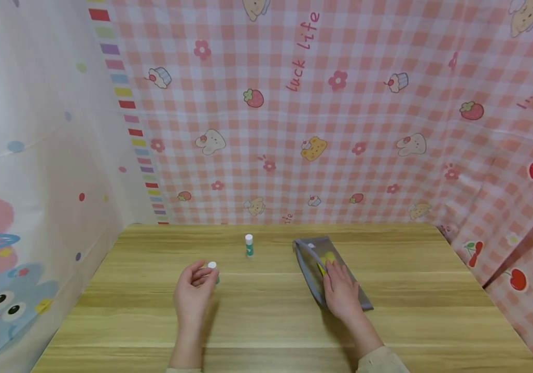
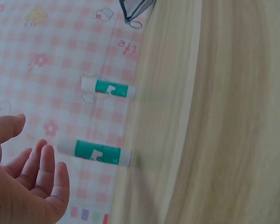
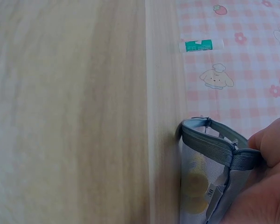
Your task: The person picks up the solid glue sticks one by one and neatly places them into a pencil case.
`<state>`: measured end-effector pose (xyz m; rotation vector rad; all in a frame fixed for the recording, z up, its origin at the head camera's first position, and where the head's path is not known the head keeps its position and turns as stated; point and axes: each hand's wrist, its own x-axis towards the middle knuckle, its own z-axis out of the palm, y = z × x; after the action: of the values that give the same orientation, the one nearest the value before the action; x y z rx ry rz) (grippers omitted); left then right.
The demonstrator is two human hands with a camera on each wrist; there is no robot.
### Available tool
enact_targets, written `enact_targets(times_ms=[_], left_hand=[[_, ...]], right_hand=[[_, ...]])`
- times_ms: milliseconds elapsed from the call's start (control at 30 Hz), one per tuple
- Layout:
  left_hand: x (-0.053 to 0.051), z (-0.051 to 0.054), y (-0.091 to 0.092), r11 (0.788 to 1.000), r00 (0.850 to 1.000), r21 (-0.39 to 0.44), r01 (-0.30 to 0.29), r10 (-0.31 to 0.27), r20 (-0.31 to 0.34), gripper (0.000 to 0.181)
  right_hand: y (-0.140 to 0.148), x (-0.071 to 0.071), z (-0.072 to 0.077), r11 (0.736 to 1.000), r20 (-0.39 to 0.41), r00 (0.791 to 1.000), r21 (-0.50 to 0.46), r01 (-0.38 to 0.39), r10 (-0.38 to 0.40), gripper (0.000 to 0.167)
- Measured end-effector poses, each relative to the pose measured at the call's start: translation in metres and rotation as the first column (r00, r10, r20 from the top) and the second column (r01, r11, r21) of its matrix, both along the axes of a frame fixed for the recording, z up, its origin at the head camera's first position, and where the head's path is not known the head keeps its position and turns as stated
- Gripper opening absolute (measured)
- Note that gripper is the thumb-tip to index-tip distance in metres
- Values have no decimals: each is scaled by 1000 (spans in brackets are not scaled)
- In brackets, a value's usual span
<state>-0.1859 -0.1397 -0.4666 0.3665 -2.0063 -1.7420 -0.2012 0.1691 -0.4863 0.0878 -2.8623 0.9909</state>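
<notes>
My left hand (image 1: 194, 290) is beside a glue stick (image 2: 98, 153) with a green label and white cap, standing upright on the table. In the left wrist view the fingers are loosely bent, with a gap between them and the stick. Farther back stands a second, similar glue stick (image 1: 249, 246). My right hand (image 1: 341, 290) grips the edge of a grey mesh zip pouch (image 3: 207, 149), thumb at its rim. The pouch mouth gapes open. Something yellow (image 1: 326, 258) shows inside it; its kind is unclear through the mesh.
The wooden table (image 1: 257, 321) runs back to a pink checked cloth (image 1: 290, 114) hanging behind it. A white printed cloth (image 1: 38, 155) hangs on the left, and more checked cloth hangs on the right.
</notes>
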Motion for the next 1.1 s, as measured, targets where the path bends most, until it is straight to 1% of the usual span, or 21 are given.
enact_targets(times_ms=[100,167,333,533,667,933,1100], left_hand=[[-1,-3,-4,1000,1000,-4,-9,9,28,44],[-2,-5,-7,1000,999,-14,-15,16,39,45],[-4,-10,-12,999,998,-34,-30,32,55,46],[-5,-14,-16,1000,996,-3,-16,17,86,50],[-7,-17,-18,1000,995,19,16,-18,96,52],[-15,-21,-21,991,984,42,128,-132,121,59],[-21,-24,-22,980,976,83,179,-188,107,62]], right_hand=[[0,0,0,1000,-1,1000,-7,3,-3,45],[0,-1,0,1000,6,1000,-15,6,-5,45],[0,0,0,1000,-14,1000,-12,0,0,44],[1,1,1,1000,-19,1000,-4,-3,3,43],[1,1,0,1000,-11,1000,-1,3,-3,44],[1,0,0,1000,3,1000,-10,7,-7,44],[0,0,0,1000,18,1000,-19,6,-6,45]])
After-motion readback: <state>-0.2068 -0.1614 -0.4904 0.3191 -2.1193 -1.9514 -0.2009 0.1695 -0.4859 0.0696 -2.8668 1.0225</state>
